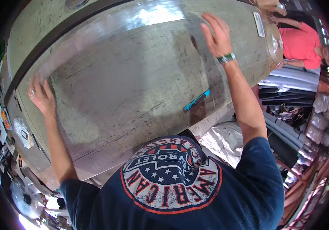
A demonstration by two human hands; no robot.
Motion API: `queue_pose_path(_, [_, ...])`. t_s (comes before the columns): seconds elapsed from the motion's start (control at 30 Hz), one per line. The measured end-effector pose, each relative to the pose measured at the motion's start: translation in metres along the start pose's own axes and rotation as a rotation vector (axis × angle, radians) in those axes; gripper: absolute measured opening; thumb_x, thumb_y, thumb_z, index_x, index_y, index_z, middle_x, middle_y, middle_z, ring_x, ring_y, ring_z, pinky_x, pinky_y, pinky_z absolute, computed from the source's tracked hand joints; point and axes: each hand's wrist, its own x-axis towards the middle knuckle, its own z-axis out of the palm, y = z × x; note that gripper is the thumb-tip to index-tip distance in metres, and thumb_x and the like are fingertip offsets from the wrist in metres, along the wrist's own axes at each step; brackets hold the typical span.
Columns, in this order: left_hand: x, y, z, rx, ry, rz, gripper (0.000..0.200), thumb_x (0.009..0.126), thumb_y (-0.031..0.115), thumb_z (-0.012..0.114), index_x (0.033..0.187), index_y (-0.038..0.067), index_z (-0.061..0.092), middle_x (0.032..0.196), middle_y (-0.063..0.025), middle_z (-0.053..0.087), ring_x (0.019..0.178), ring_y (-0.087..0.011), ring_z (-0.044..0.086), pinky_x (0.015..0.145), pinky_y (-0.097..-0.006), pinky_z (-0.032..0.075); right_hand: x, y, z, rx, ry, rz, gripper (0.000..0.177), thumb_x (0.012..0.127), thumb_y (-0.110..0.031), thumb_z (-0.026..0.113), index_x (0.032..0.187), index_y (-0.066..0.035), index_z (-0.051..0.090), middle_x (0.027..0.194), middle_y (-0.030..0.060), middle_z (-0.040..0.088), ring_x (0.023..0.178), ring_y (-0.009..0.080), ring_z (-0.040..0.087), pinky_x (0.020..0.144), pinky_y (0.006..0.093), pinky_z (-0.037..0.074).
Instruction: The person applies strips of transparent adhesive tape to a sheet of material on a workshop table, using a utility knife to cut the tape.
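A clear, shiny plastic strip stretches across the worktable, blurred towards its left end. My left hand is at that left end, fingers spread and slightly smeared by motion, with the fingertips right at the plastic. Over the table on the other side, my right hand is open, its fingers stretched out just beyond the strip's right end. A watch with a green band is on that wrist. Closer to me lies a blue-and-black utility knife.
Beyond the strip, a long dark bar runs across the table. A person in a red shirt stands at the right end, near a small white-edged object. Rolls of material fill racks at right. A plastic bag lies at left.
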Motion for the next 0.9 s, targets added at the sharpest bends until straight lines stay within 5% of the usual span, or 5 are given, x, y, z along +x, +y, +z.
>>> queue_pose_path(0.13, [-0.092, 0.081, -0.039, -0.207, -0.195, -0.229, 0.009, 0.098, 0.009, 0.064, 0.098, 0.000, 0.064, 0.095, -0.0182, 0.065, 0.089, -0.0394, 0.060, 0.080, -0.0484, 0.046, -0.109, 0.020, -0.095, -0.236, -0.357, 0.769, 0.032, 0.101, -0.030, 0.067, 0.090, 0.000, 0.069, 0.087, 0.0173, 0.069, 0.087, 0.0392, 0.066, 0.075, 0.0417, 0.053])
queue_pose_path(0.2, [-0.141, 0.144, -0.050, -0.317, -0.169, -0.120, 0.011, 0.091, 0.006, 0.071, 0.084, 0.003, 0.064, 0.083, -0.0187, 0.062, 0.074, -0.0380, 0.058, 0.067, -0.0496, 0.044, -0.168, 0.029, -0.123, -0.235, -0.559, 0.915, 0.020, 0.096, -0.020, 0.071, 0.095, -0.001, 0.067, 0.096, 0.0184, 0.069, 0.094, 0.0409, 0.065, 0.083, 0.0440, 0.053])
queue_pose_path(0.33, [-0.143, 0.317, -0.113, -0.741, -0.351, -0.066, 0.026, 0.081, 0.013, 0.082, 0.066, 0.011, 0.061, 0.067, -0.0105, 0.062, 0.069, -0.0349, 0.061, 0.069, -0.0487, 0.048, -0.234, -0.011, -0.139, 0.016, -0.365, 0.295, 0.036, 0.087, -0.005, 0.071, 0.123, -0.006, 0.067, 0.126, 0.0160, 0.067, 0.116, 0.0387, 0.061, 0.098, 0.0482, 0.050])
queue_pose_path(0.53, [-0.154, 0.499, -0.103, -0.897, -0.400, 0.363, 0.035, 0.088, 0.026, 0.077, 0.118, 0.012, 0.069, 0.121, -0.0074, 0.064, 0.114, -0.0285, 0.061, 0.098, -0.0434, 0.048, -0.229, -0.046, -0.086, 0.228, -0.418, -0.026, 0.034, 0.090, -0.022, 0.075, 0.122, -0.013, 0.071, 0.128, 0.0073, 0.064, 0.118, 0.0307, 0.058, 0.097, 0.0445, 0.047])
queue_pose_path(0.9, [-0.156, 0.554, -0.098, -0.524, -0.452, 0.205, 0.036, 0.090, 0.026, 0.074, 0.125, 0.018, 0.071, 0.112, -0.0064, 0.060, 0.110, -0.0272, 0.056, 0.094, -0.0436, 0.047, -0.211, 0.032, -0.045, 0.218, -0.211, -0.136, 0.026, 0.091, -0.024, 0.073, 0.114, -0.013, 0.072, 0.116, 0.0050, 0.067, 0.112, 0.0291, 0.059, 0.093, 0.0450, 0.047])
